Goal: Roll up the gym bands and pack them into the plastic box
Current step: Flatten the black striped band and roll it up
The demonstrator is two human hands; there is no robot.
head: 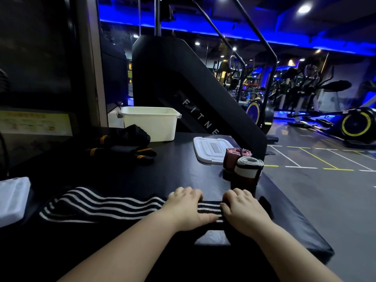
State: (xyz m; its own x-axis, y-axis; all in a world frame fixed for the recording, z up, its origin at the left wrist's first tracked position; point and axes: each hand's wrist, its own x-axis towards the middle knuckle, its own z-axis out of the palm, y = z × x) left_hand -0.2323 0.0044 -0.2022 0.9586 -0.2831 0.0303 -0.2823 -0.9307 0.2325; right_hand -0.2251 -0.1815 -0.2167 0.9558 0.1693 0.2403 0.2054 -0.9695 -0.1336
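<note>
Striped band (105,204) flat on desk (183,176), trailing left of fingers (184,192). Left hand (187,207) and right hand (243,210) side by side, fingers curled over band's right end, gripping it. Rolled bands (247,169) just beyond right fingers, lid (210,149) behind them. Plastic box (150,124) far beyond left fingers, black-and-yellow bands (124,146) just before it.

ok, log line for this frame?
step: rolling striped band | left hand: grips band | right hand: grips band | finished rolls: beside lid | plastic box: uncovered
</note>
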